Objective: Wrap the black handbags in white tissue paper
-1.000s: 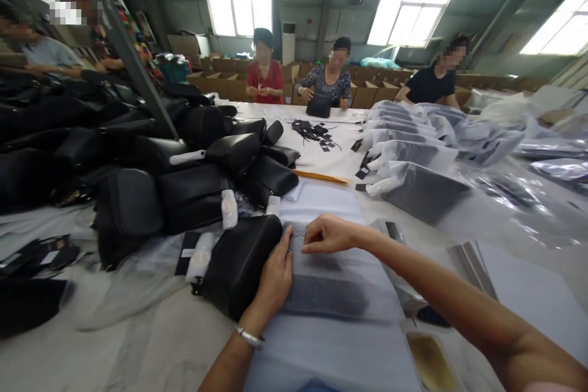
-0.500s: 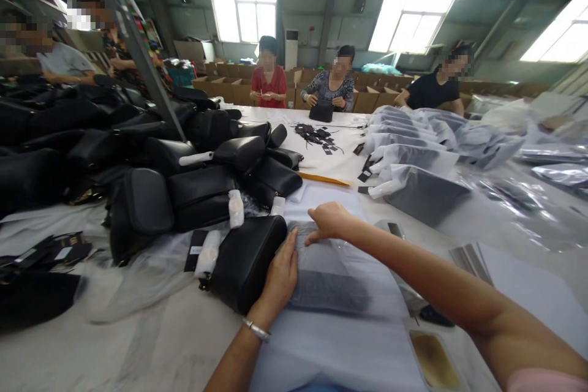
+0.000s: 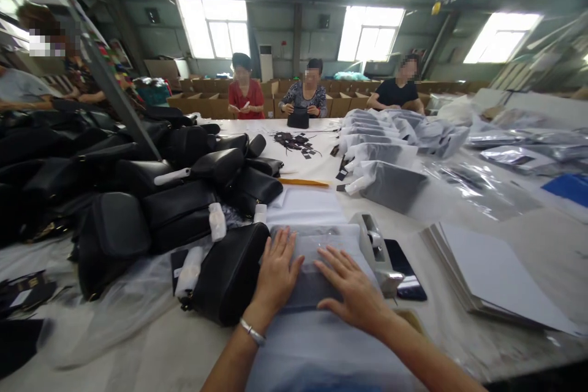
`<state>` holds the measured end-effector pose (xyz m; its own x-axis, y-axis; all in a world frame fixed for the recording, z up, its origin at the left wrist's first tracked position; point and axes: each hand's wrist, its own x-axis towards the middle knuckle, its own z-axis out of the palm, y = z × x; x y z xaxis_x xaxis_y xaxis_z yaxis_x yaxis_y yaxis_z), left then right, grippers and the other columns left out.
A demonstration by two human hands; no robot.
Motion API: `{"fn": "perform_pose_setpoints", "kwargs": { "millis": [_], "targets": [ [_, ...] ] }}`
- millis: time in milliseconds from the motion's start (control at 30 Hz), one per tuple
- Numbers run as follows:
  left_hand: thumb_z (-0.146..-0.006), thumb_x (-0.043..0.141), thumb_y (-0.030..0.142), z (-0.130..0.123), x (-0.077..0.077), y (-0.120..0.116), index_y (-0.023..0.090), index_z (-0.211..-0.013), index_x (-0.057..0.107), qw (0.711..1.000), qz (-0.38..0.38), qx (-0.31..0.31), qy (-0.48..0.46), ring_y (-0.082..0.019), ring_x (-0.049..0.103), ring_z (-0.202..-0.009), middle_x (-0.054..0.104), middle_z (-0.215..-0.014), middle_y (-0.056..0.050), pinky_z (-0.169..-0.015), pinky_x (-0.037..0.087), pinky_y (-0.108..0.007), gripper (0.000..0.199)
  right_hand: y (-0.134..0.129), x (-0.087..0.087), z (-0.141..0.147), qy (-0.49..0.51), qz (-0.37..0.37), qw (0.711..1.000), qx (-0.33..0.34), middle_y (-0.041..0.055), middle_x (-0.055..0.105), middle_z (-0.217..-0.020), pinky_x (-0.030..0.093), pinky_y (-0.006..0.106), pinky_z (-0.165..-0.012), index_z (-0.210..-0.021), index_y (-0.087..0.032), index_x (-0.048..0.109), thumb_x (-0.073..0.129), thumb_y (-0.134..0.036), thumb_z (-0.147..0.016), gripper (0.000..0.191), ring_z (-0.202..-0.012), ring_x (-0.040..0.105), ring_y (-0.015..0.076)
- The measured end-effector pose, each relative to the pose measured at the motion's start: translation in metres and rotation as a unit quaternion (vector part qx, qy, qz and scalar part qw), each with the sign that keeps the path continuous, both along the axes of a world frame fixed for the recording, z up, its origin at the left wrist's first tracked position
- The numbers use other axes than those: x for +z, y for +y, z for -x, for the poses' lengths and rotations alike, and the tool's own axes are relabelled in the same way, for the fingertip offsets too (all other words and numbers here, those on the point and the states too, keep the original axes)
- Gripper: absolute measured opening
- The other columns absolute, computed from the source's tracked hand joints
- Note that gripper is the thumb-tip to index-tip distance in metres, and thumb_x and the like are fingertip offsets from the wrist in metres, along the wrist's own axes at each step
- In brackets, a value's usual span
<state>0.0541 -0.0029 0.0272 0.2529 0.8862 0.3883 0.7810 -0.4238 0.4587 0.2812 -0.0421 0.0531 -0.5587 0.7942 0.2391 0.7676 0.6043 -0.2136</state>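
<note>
Both hands lie spread on a dark flat item in translucent white wrapping, in front of me on sheets of white paper. My left hand rests on its left part, a silver bracelet at the wrist. On the right part is my right hand, fingers apart and palm down. Close beside my left hand stands a black bag with a white-wrapped piece at its left side. A grey tape dispenser sits just right of the wrapped item.
Black bags are heaped on the left. Wrapped bags stand in a row at the back right. A phone and a stack of grey-white boards lie to the right. Several people sit or stand across the table.
My right hand has opened from a bent, pointing shape and now lies flat on the wrapping. The view has turned to the right, showing the tape dispenser and phone more fully.
</note>
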Motion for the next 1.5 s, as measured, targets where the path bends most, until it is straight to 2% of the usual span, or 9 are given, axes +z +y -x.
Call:
{"fn": "perform_pose_setpoints", "kwargs": {
  "millis": [100,200,400,533,733,933,1100,1333,1500],
  "targets": [
    [-0.096,0.046,0.05,-0.008,-0.003,0.006,0.017,-0.148,0.038,0.998,0.033,-0.029,0.039,-0.031,0.024,-0.147,0.032,-0.157,-0.014,-0.117,0.026,-0.058,0.063,-0.016,-0.024,0.002,-0.028,0.015,0.999,-0.011,0.0092,0.025,-0.161,0.025,0.056,-0.119,-0.152,-0.025,0.033,0.073,-0.022,-0.075,0.088,-0.149,0.018,0.0329],
    [-0.097,0.04,0.051,-0.001,0.0,0.014,0.018,-0.146,0.042,0.996,0.08,-0.035,-0.013,-0.028,0.026,-0.147,0.035,-0.156,-0.013,-0.118,0.026,-0.054,0.059,-0.009,-0.027,0.002,-0.035,0.014,0.999,-0.014,0.0082,0.028,-0.16,0.029,0.051,-0.118,-0.151,-0.024,0.037,0.063,-0.002,-0.07,0.087,-0.148,0.021,0.031],
    [-0.098,0.038,0.053,0.036,0.02,0.02,0.022,-0.143,0.048,0.964,0.098,0.034,-0.246,-0.023,0.035,-0.144,0.045,-0.152,-0.008,-0.121,0.024,-0.044,0.055,0.034,0.028,-0.012,0.012,-0.025,0.999,0.021,0.0078,0.051,-0.146,0.041,0.044,-0.111,-0.141,-0.023,0.051,0.062,-0.01,-0.082,0.061,-0.134,0.048,0.0271],
    [-0.096,0.039,0.058,0.056,0.032,0.015,0.024,-0.145,0.045,0.903,0.13,0.075,-0.402,-0.026,0.043,-0.139,0.042,-0.154,-0.009,-0.115,0.036,-0.044,0.059,0.074,0.065,-0.011,0.048,-0.075,0.995,0.047,0.0058,0.062,-0.136,0.043,0.043,-0.108,-0.132,-0.026,0.058,0.064,-0.027,-0.09,0.042,-0.124,0.058,0.0237],
    [-0.096,0.039,0.059,0.084,0.061,0.002,0.029,-0.144,0.045,0.839,0.106,0.118,-0.521,-0.027,0.045,-0.137,0.039,-0.155,-0.008,-0.111,0.041,-0.047,0.056,0.125,0.082,-0.009,0.027,-0.072,0.996,0.033,0.0036,0.067,-0.128,0.05,0.036,-0.096,-0.127,-0.029,0.063,0.06,-0.034,-0.093,0.035,-0.115,0.063,0.0233],
    [-0.096,0.04,0.058,0.089,0.073,-0.008,0.031,-0.143,0.046,0.864,0.031,0.179,-0.47,-0.027,0.041,-0.14,0.038,-0.156,-0.005,-0.109,0.044,-0.045,0.054,0.173,0.079,-0.023,0.074,0.012,0.993,-0.086,0.0026,0.071,-0.12,0.051,0.033,-0.09,-0.121,-0.029,0.068,0.059,-0.044,-0.091,0.035,-0.109,0.066,0.0246],
    [-0.092,0.05,0.059,0.057,0.05,0.012,0.03,-0.15,0.035,0.924,0.109,0.153,-0.334,-0.028,0.043,-0.139,0.043,-0.153,-0.008,-0.115,0.034,-0.047,0.067,0.198,0.085,-0.022,0.089,0.055,0.993,-0.056,0.0038,0.071,-0.121,0.048,0.032,-0.093,-0.121,-0.026,0.068,0.071,-0.047,-0.081,0.046,-0.112,0.064,0.026],
    [-0.097,0.042,0.054,0.028,0.014,0.07,0.03,-0.156,0.01,0.93,0.156,0.124,-0.308,-0.028,0.027,-0.146,0.024,-0.162,-0.007,-0.116,0.033,-0.047,0.072,0.194,0.083,-0.022,0.084,0.053,0.993,-0.056,-0.0024,0.076,-0.103,0.047,0.024,-0.076,-0.113,-0.031,0.071,0.07,-0.051,-0.081,0.037,-0.097,0.069,0.0202],
    [-0.098,0.041,0.049,-0.003,0.035,0.089,0.034,-0.156,0.014,0.937,0.103,0.074,-0.325,-0.027,0.025,-0.147,0.031,-0.16,-0.001,-0.118,0.031,-0.048,0.066,0.175,0.098,-0.043,0.087,-0.04,0.99,-0.104,-0.0005,0.072,-0.116,0.047,0.027,-0.083,-0.121,-0.033,0.067,0.064,-0.05,-0.087,0.039,-0.103,0.067,0.0211]
  ]
}}
